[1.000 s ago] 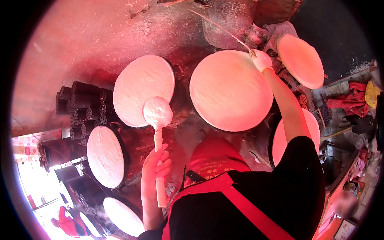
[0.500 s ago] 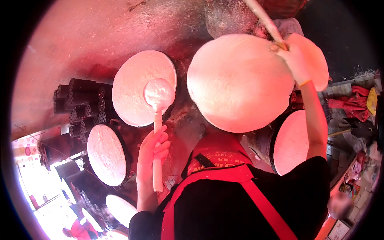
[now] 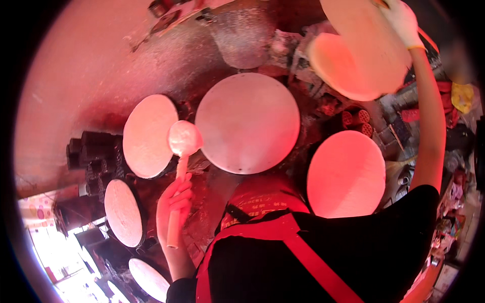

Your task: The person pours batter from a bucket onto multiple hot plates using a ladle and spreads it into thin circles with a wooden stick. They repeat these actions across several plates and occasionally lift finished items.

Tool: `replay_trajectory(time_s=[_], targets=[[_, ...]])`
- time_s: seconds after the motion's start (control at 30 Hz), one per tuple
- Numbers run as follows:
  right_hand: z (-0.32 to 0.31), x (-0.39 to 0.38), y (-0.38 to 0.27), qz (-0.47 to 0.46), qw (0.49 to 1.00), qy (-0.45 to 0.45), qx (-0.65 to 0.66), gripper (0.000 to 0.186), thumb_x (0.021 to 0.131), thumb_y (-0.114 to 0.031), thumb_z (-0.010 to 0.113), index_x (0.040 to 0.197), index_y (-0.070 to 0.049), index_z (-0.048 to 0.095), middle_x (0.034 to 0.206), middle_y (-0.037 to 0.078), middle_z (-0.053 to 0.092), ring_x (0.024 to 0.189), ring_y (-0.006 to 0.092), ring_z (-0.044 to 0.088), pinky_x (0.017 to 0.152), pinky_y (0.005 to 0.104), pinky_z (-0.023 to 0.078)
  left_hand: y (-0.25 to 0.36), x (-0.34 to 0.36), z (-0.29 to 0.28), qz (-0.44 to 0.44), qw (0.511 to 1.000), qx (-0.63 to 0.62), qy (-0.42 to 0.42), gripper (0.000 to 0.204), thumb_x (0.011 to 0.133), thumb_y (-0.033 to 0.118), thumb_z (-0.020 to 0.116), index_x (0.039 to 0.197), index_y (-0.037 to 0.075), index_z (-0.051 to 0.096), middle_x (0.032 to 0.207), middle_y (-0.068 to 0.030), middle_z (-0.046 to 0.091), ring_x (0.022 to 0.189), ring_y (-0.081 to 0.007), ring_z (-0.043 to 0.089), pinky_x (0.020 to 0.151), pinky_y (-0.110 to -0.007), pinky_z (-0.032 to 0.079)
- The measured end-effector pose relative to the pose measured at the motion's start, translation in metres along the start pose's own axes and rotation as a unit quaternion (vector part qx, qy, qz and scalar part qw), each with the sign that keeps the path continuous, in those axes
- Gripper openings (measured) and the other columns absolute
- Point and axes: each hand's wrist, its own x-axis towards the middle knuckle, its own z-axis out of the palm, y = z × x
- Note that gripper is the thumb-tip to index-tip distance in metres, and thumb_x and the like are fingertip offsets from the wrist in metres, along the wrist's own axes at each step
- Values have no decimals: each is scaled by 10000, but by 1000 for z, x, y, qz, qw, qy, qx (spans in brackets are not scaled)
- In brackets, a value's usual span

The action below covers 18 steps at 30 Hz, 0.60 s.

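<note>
A wide pink wall (image 3: 91, 65) fills the upper left; below it several round flat discs lie side by side; the largest, a central disc (image 3: 247, 122), sits just beside a left disc (image 3: 147, 135), their rims close but apart; a glowing disc (image 3: 346, 174) lies lower right, well clear of both; smaller discs (image 3: 124, 212) trail off to the lower left. The right hand (image 3: 402, 20), gloved, is closed in a grip on the rim of a thin round sheet (image 3: 366, 48) held high at the upper edge. The left hand (image 3: 174, 204) grips a long-handled ladle (image 3: 184, 139), whose bowl overlaps the left disc's right edge.
</note>
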Motion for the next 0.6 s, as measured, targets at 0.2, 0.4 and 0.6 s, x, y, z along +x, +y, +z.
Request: replay_trajectory(time_s=[0.2, 0.4, 0.6], targets=[[108, -126, -11, -31, 993, 5, 114, 235, 825, -154, 507, 1028, -162, 626, 942, 81, 613, 846, 287, 617, 707, 405, 516, -57, 1, 15, 54, 999, -2, -3, 373, 1028, 159, 276, 1276, -117, 314, 831, -67, 391, 555, -120, 417, 438, -240, 369], [159, -272, -97, 132, 952, -273, 51, 143, 811, -248, 592, 941, -198, 621, 865, -5, 597, 737, 190, 633, 595, 358, 506, -96, -17, 26, 110, 994, 8, 17, 366, 1026, 162, 278, 1252, -119, 341, 839, -74, 393, 576, -132, 414, 450, -252, 381], [152, -322, -114, 192, 953, -204, 116, 217, 761, -244, 643, 954, -148, 619, 898, 22, 605, 908, 235, 602, 687, 378, 516, -116, -21, 35, 153, 977, 123, 84, 342, 1019, 140, 308, 1264, -90, 372, 814, -60, 398, 555, -108, 400, 421, -229, 365]])
